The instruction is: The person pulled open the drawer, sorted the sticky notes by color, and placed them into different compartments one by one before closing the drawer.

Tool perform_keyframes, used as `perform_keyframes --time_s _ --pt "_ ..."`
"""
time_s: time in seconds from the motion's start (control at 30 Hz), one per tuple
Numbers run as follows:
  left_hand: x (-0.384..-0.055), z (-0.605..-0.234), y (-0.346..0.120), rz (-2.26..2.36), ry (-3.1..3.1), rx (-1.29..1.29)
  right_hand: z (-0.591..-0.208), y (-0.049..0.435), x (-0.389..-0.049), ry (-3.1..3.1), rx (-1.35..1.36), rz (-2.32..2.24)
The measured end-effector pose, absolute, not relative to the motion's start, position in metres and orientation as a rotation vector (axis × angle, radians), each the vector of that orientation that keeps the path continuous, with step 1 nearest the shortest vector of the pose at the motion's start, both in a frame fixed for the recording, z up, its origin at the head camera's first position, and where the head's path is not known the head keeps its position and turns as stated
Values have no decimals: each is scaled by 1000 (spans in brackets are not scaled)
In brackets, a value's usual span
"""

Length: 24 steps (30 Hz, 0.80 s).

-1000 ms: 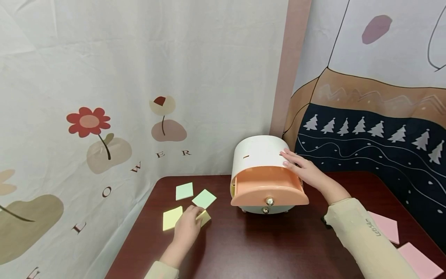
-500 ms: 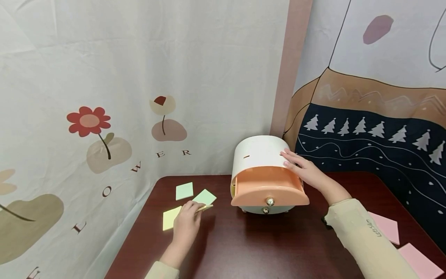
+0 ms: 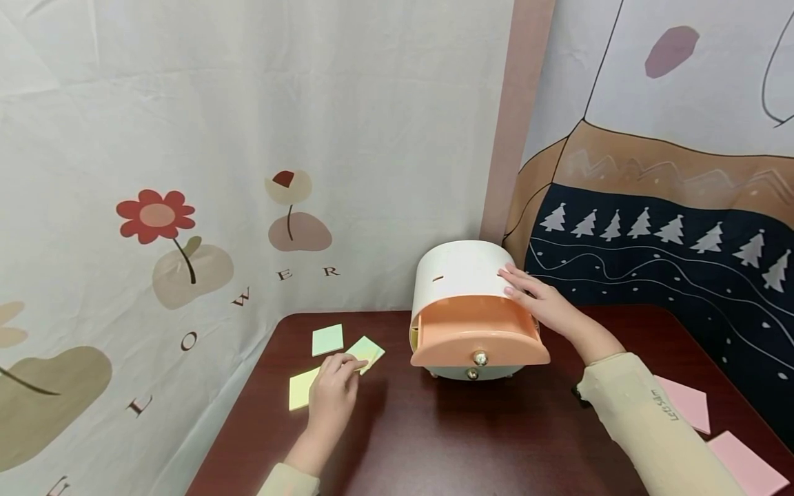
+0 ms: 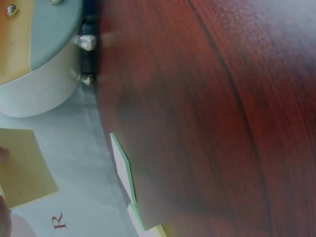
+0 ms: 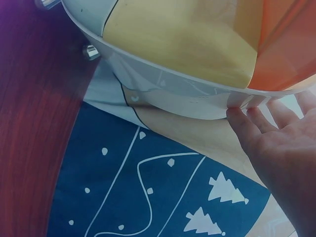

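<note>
My left hand (image 3: 335, 386) pinches a yellow sticky note pad (image 4: 30, 170) by its edge, raised off the table. In the head view this pad overlaps a green sticky note pad (image 3: 360, 346). Another green pad (image 3: 327, 339) and a yellow pad (image 3: 301, 390) lie close by on the tabletop. My right hand (image 3: 542, 303) rests with extended fingers on the upper right side of a white rounded drawer box (image 3: 462, 265). Its top orange drawer (image 3: 459, 350) is pulled out, with a metallic knob at the front. In the right wrist view, fingertips (image 5: 237, 116) touch the white shell.
Two pink pads (image 3: 687, 405) (image 3: 747, 463) lie on the table's right side, partly behind the right sleeve. The dark red wooden table (image 3: 484, 441) ends at the back against printed curtains (image 3: 384, 172). A lower blue-grey drawer (image 4: 57, 32) sits beneath the orange one.
The yellow pad in my left hand has risen off the table and tilted up, shifting slightly toward the back over the green pad. My right hand and the drawer box stay still.
</note>
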<state>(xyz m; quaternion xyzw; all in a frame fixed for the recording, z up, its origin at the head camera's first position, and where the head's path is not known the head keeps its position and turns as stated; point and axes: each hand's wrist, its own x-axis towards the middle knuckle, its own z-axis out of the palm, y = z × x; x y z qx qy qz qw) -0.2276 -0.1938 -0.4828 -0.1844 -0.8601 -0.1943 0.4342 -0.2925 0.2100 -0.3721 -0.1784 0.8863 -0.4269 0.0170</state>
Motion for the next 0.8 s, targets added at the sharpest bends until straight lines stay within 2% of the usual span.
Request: perform_keyframes --time_s 0.8 --pt "-230 -450 -177 -525 -1784 -670 -372 210 -293 2760 -550 -1323"
